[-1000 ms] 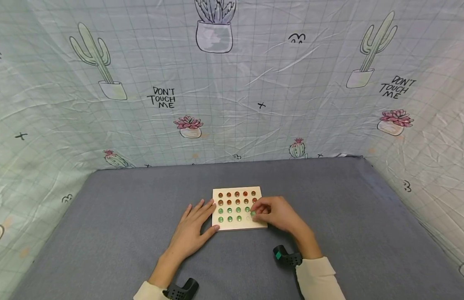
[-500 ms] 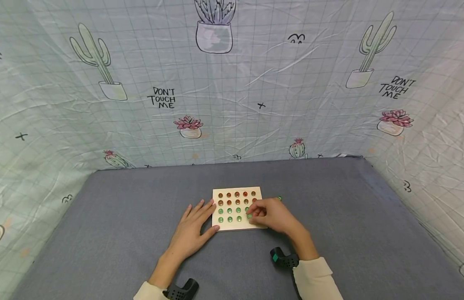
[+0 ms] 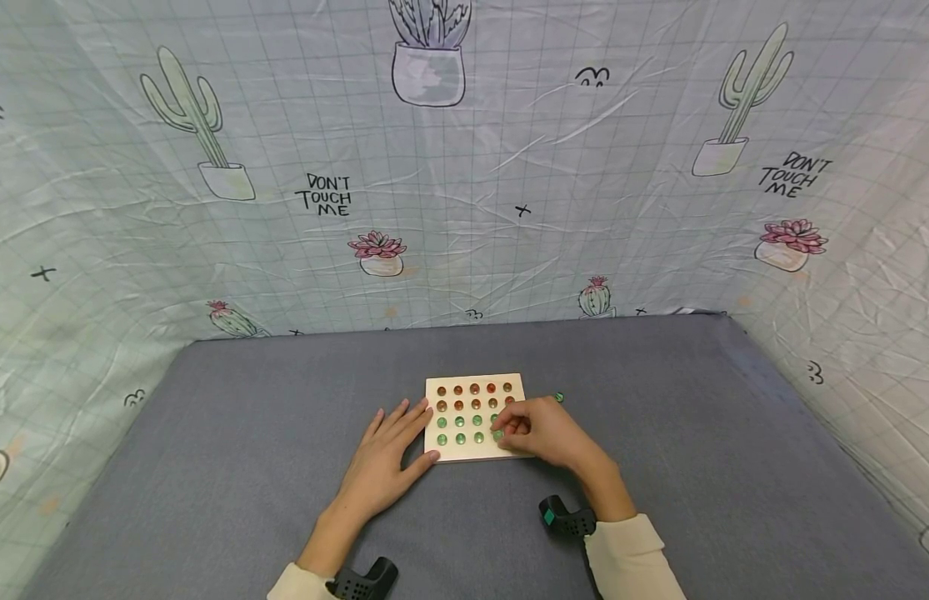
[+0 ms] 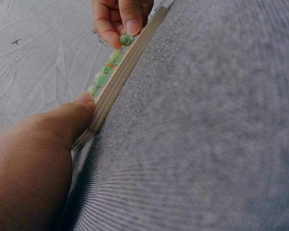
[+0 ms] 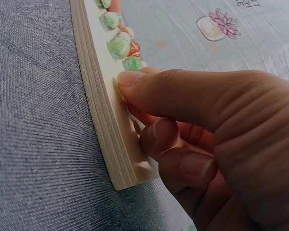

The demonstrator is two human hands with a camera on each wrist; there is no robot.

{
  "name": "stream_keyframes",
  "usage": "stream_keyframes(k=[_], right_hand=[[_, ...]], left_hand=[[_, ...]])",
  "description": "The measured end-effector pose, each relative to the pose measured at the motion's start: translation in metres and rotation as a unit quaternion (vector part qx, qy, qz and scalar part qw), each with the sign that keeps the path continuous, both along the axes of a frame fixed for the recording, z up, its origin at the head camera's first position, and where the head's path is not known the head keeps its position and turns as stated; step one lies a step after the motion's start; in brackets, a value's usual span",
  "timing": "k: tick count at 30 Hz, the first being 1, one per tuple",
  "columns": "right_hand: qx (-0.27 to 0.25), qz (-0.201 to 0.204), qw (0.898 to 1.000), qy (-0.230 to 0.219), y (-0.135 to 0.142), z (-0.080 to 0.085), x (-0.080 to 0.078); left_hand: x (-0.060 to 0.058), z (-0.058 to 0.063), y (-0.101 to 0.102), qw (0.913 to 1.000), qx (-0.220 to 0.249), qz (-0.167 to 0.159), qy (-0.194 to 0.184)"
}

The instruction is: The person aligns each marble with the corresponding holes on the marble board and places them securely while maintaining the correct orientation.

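A pale wooden board [image 3: 464,455] lies on the grey cloth, with rows of glass marbles in its hollows. Orange-brown marbles [image 3: 475,389] fill the two far rows; green marbles [image 3: 460,422] fill much of the two near rows. My left hand [image 3: 385,462] rests flat with spread fingers at the board's left edge, thumb on the near corner. Thumb and finger of my right hand [image 3: 550,429] pinch a green marble [image 4: 126,39] right at the fourth place of the nearest row. That hand hides the board's right-hand part.
One loose green marble [image 3: 559,397] lies on the grey cloth [image 3: 284,433] just beyond the right hand. A patterned fabric sheet [image 3: 464,250] rises behind the table and at both sides. Black wrist devices [image 3: 567,517] sit below both hands.
My right hand has shifted slightly left along the nearest row with the green marble and lowered it to the fourth place. The loose marble has come into view behind it. My left hand stays put.
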State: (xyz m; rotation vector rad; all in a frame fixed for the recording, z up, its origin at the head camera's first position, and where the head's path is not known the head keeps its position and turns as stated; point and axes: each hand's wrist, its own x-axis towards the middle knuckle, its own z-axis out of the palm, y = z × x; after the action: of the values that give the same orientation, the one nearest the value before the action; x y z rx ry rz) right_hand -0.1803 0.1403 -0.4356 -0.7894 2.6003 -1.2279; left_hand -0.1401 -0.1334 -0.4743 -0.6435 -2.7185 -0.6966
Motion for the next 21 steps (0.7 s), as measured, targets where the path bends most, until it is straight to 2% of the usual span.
stream_keyframes(k=[21], right_hand=[[-0.004,0.004,1.0,0.001,0.0026,0.0039,-0.0001]], left_hand=[[-0.0004,0.001,-0.0002,1.0,-0.001,0.0,-0.001]])
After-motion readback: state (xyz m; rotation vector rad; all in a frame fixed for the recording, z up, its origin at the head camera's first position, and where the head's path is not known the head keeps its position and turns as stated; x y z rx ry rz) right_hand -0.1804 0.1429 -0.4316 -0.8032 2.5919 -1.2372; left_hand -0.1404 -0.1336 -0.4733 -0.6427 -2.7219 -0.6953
